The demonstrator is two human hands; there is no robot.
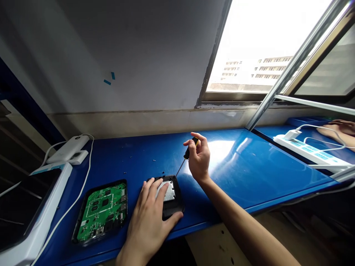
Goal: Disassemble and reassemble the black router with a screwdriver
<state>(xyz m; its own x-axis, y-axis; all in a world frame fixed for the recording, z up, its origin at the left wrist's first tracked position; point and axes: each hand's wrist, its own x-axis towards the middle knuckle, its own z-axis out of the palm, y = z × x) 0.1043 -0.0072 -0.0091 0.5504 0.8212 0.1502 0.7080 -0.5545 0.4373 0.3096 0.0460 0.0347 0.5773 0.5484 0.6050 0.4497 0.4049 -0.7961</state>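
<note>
A black casing with a silver metal plate (pixel 169 193) lies on the blue table (pixel 111 151). My left hand (pixel 151 214) rests on its left part with the fingers spread, the thumb at the near right edge. In my right hand (pixel 199 157) is a screwdriver (pixel 191 148) with a black and yellow handle, tilted, its tip at the casing's far right corner. Left of my left hand lies a black shell holding a green circuit board (pixel 104 208). A few tiny dark pieces, perhaps screws, are scattered beyond the casing.
At the left are a device with a dark screen (pixel 24 203), a white power bank-like box (pixel 68 148) and a white cable (pixel 79 195). Metal shelf posts and a white power strip (pixel 310 150) stand right. Another person's hand (pixel 340 129) shows at the far right.
</note>
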